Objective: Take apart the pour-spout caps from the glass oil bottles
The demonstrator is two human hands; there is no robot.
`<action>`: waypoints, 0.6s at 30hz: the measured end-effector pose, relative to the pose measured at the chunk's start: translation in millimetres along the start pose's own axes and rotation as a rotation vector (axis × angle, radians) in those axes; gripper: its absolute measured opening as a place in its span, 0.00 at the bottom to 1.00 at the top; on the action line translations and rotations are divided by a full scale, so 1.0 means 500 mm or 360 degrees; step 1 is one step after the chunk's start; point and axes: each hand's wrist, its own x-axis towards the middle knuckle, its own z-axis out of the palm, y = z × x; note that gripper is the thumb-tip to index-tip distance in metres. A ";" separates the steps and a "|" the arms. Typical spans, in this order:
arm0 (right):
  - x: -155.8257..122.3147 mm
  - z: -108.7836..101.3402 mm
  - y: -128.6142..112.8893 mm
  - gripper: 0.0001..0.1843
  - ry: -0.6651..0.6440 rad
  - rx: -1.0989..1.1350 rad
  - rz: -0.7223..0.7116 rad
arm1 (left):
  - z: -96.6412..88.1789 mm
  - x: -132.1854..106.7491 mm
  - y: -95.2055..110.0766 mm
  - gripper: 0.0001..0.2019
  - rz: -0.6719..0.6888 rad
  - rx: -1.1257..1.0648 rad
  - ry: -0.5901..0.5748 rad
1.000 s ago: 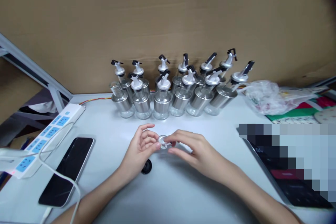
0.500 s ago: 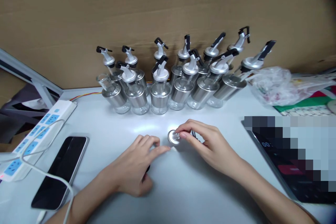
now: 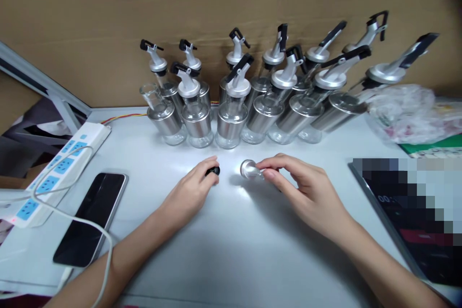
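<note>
My left hand (image 3: 191, 190) pinches a small black round part (image 3: 212, 171) between thumb and fingers just above the white table (image 3: 231, 250). My right hand (image 3: 306, 190) holds a silver pourer cap (image 3: 249, 169) by its spout, the cap's round end turned toward the left hand. A small gap separates the black part and the cap. Behind both hands stands a cluster of several glass bottles with steel sleeves and pourer tops (image 3: 231, 110). One bottle at the left of the cluster (image 3: 162, 115) has no pourer top.
A white and blue power strip (image 3: 57, 173) and a black phone (image 3: 90, 219) with a white cable lie at the left. A dark device (image 3: 415, 231) sits at the right, with a crumpled plastic bag (image 3: 400, 110) behind it. A cardboard wall backs the table.
My left hand let go of the cap, dropped to the table, picked up the black part and brought it up beside the cap. The right hand kept the cap. The view moved closer.
</note>
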 end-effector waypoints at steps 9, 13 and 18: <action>-0.008 0.031 -0.027 0.09 -0.0247 0.0745 0.0422 | -0.015 -0.001 0.080 0.13 0.0572 0.0404 0.0122; -0.011 0.039 -0.032 0.10 -0.0282 0.0801 0.0490 | -0.012 -0.001 0.082 0.11 0.0583 0.0380 0.0123; 0.005 0.000 -0.018 0.10 -0.0191 0.0374 0.0414 | -0.017 0.000 0.070 0.07 0.0578 0.0328 0.0080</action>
